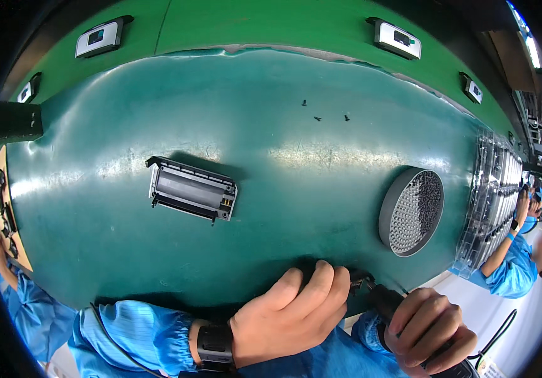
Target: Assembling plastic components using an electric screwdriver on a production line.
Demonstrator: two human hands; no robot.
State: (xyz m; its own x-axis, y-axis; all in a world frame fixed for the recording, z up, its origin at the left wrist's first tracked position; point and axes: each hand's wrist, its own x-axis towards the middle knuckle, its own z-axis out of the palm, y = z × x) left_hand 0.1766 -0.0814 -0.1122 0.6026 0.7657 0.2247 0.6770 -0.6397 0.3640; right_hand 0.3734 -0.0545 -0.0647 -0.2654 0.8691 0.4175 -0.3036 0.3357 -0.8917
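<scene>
My left hand (299, 312) is at the lower middle, its fingers closed on a small dark part (361, 278) that pokes out past the fingertips. My right hand (431, 331) grips a black electric screwdriver (385, 298), whose tip points at that dark part; whether they touch I cannot make out. Left of centre on the green table lies a grey and black device housing (189, 189) with its hollow side up. To the right sits a round grey tray (400, 217) with a dimpled floor and many small dark screws (430, 201) heaped on one side.
Three small black pieces (318, 118) lie far back on the green table (271, 138). Beyond its edge, a green belt (252, 25) carries several white and black devices (400, 39). Stacked clear plastic trays (490, 201) stand at right, beside co-workers (513, 271). Another person's sleeve (38, 309) shows at left.
</scene>
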